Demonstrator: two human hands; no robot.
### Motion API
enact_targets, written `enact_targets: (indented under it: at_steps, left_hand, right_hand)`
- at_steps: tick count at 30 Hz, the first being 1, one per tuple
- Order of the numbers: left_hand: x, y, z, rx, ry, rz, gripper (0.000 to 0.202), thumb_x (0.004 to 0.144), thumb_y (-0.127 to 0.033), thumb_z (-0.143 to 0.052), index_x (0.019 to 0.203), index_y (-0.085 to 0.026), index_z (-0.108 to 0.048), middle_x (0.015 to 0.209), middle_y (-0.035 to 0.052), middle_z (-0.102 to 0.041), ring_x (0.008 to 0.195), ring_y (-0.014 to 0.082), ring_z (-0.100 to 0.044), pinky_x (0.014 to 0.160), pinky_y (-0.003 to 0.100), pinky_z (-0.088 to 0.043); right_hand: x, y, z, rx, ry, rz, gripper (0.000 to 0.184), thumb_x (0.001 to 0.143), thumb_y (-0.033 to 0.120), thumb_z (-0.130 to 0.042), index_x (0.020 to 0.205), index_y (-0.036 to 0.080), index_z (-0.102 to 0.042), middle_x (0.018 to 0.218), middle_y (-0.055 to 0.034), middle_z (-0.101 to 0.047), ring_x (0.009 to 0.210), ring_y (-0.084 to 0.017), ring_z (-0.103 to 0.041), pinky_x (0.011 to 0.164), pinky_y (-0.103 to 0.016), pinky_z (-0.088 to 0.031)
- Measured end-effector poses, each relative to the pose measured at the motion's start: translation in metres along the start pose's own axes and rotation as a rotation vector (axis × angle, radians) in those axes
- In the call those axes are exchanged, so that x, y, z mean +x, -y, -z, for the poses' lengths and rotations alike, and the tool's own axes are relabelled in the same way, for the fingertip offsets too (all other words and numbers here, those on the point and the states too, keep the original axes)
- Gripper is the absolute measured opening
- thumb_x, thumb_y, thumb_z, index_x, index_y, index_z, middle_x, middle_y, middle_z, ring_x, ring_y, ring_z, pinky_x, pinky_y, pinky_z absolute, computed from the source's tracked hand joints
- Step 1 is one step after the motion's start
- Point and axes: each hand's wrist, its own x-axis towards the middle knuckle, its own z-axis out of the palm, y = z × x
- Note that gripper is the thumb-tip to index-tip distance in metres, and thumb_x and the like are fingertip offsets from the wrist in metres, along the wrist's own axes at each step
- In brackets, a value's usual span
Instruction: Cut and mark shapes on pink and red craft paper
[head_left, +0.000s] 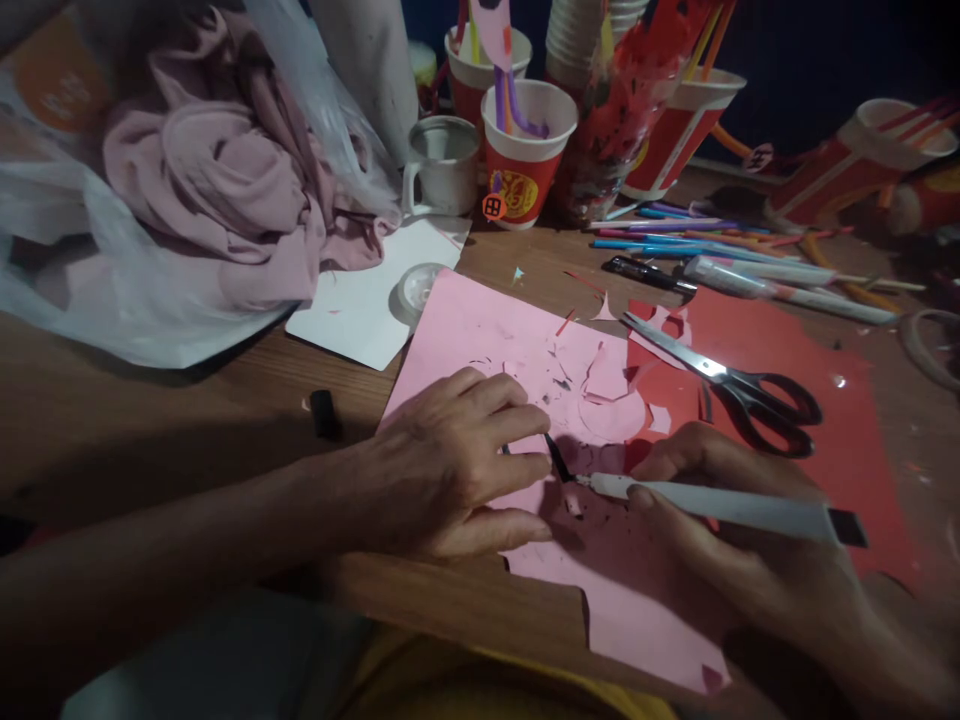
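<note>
My left hand (480, 455) lies with its fingers apart on a sheet of pink paper (465, 320), pressing it to the table. My right hand (742, 545) is closed around a pale, flat-handled craft knife (720, 503). Its dark, slim tip points left and meets the pink paper just beyond my left fingertips. Small cuts and loose scraps mark the paper there. A sheet of red paper (840, 480) lies partly under my right hand, and black-handled scissors (757, 400) rest on it.
A black cap (323, 413) and a tape roll (418, 290) lie to the left. A plastic bag with pink cloth (247, 190) fills the back left. Behind stand a mug (442, 170), red-and-white paper cups (525, 150), several sticks (675, 243) and a black pen (649, 276).
</note>
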Motion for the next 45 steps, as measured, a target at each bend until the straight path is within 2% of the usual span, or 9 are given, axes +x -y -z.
enact_targets:
  at_steps: [18, 21, 25, 30, 34, 36, 39, 42, 45]
  left_hand:
    - [0.000, -0.001, -0.001, -0.008, -0.021, -0.002, 0.033, 0.083, -0.042, -0.045, 0.087, -0.015, -0.063, 0.101, 0.0118, -0.059, 0.093, 0.0261, -0.048, 0.077, 0.040, -0.035]
    - [-0.001, 0.000, -0.004, -0.019, -0.077, 0.003, 0.030, 0.084, -0.039, -0.046, 0.085, -0.015, -0.063, 0.101, 0.0106, -0.060, 0.093, 0.0251, -0.048, 0.079, 0.039, -0.034]
    - [-0.001, 0.002, -0.002, -0.071, -0.123, -0.006, 0.023, 0.084, -0.032, -0.046, 0.083, -0.015, -0.062, 0.097, 0.0081, -0.063, 0.090, 0.0218, -0.051, 0.079, 0.037, -0.034]
    - [-0.005, 0.004, 0.012, -0.154, -0.319, 0.021, 0.015, 0.079, -0.017, -0.046, 0.083, -0.015, -0.060, 0.095, 0.0088, -0.064, 0.089, 0.0204, -0.053, 0.077, 0.036, -0.036]
    - [-0.004, 0.009, 0.019, -0.185, -0.529, 0.033, 0.013, 0.076, -0.008, -0.049, 0.080, -0.014, -0.059, 0.080, 0.0067, -0.063, 0.076, 0.0166, -0.054, 0.069, 0.032, -0.040]
    - [-0.001, 0.010, 0.020, -0.229, -0.580, 0.100, 0.012, 0.077, -0.007, -0.049, 0.078, -0.014, -0.059, 0.073, 0.0047, -0.061, 0.071, 0.0145, -0.054, 0.066, 0.029, -0.042]
    - [0.003, 0.007, 0.024, -0.345, -0.611, 0.333, 0.017, 0.081, -0.015, -0.047, 0.071, -0.014, -0.060, 0.071, 0.0031, -0.060, 0.067, 0.0123, -0.055, 0.064, 0.026, -0.045]
    - [0.006, -0.002, 0.028, -0.474, -0.585, 0.479, 0.019, 0.081, -0.023, -0.047, 0.073, -0.016, -0.063, 0.075, 0.0031, -0.062, 0.068, 0.0132, -0.056, 0.062, 0.025, -0.046]
    - [0.009, -0.014, 0.031, -0.620, -0.482, 0.526, 0.022, 0.081, -0.029, -0.048, 0.078, -0.017, -0.066, 0.076, 0.0040, -0.063, 0.071, 0.0155, -0.057, 0.062, 0.026, -0.046]
  right_hand:
    - [-0.004, -0.005, -0.004, 0.009, -0.067, -0.016, 0.009, 0.072, 0.016, -0.057, 0.072, 0.024, -0.052, 0.048, 0.0075, -0.055, 0.038, -0.007, -0.048, 0.035, -0.016, -0.038]
    - [-0.005, -0.006, -0.001, -0.028, -0.157, -0.041, 0.006, 0.073, 0.021, -0.059, 0.076, 0.024, -0.055, 0.057, 0.0052, -0.059, 0.043, -0.008, -0.051, 0.037, -0.018, -0.039]
    - [-0.006, -0.008, 0.005, -0.041, -0.291, -0.039, 0.012, 0.077, 0.024, -0.055, 0.089, 0.024, -0.055, 0.071, 0.0000, -0.062, 0.060, -0.012, -0.060, 0.051, -0.023, -0.047]
    - [-0.006, -0.010, 0.007, -0.067, -0.388, -0.007, 0.010, 0.080, 0.025, -0.052, 0.088, 0.024, -0.056, 0.072, -0.0013, -0.063, 0.068, -0.017, -0.061, 0.060, -0.031, -0.047]
    - [-0.005, -0.012, 0.005, -0.133, -0.394, 0.130, 0.011, 0.080, 0.016, -0.051, 0.085, 0.024, -0.057, 0.070, 0.0008, -0.062, 0.062, -0.013, -0.058, 0.056, -0.026, -0.046]
    - [-0.006, -0.013, 0.004, -0.100, -0.342, 0.262, 0.025, 0.077, 0.008, -0.052, 0.096, 0.024, -0.053, 0.078, -0.0002, -0.061, 0.069, -0.013, -0.059, 0.061, -0.025, -0.047]
    - [-0.009, -0.014, 0.003, -0.178, -0.204, 0.417, 0.045, 0.074, 0.009, -0.052, 0.116, 0.021, -0.043, 0.097, -0.0074, -0.059, 0.092, -0.020, -0.056, 0.076, -0.033, -0.047]
    - [-0.014, -0.014, 0.003, -0.311, -0.122, 0.448, 0.059, 0.074, 0.023, -0.054, 0.128, 0.017, -0.032, 0.115, -0.0145, -0.051, 0.107, -0.027, -0.047, 0.083, -0.041, -0.045]
    - [-0.017, -0.012, 0.002, -0.369, -0.084, 0.453, 0.064, 0.074, 0.030, -0.055, 0.131, 0.017, -0.029, 0.121, -0.0155, -0.047, 0.111, -0.028, -0.045, 0.084, -0.041, -0.045]
